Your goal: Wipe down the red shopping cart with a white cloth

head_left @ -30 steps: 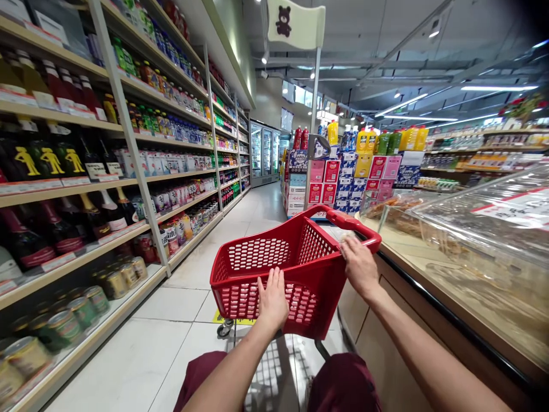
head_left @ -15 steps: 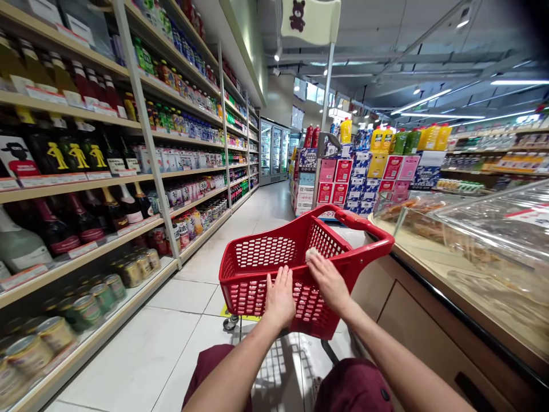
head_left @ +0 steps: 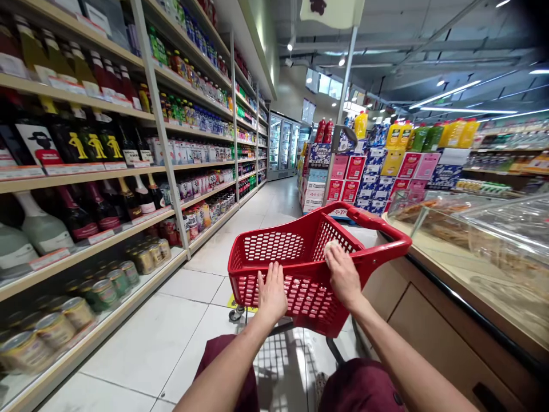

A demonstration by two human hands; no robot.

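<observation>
In the head view a red plastic shopping cart (head_left: 274, 252) stands side-on in front of my knees, its handle toward the right. My left hand (head_left: 273, 292) lies with outstretched fingers against the near side, fingertips at the rim. My right hand (head_left: 344, 277) is at the same rim farther right, near the handle end. Its fingers press on a small whitish cloth (head_left: 331, 246), mostly covered by the hand. The part of the basket that shows holds nothing I can make out.
Shelves (head_left: 171, 171) of bottles and cans run along the left. A glass-covered food counter (head_left: 472, 257) borders the right side, close to the cart handle. Stacked drink boxes (head_left: 355, 171) stand beyond the cart, and glass-door fridges (head_left: 283, 146) are at the back. White floor tiles (head_left: 171, 320) lie below.
My right hand has shifted a little right along the rim with the cloth. My left hand stays against the cart's side. The whole view has swung slightly, moving the scene rightward.
</observation>
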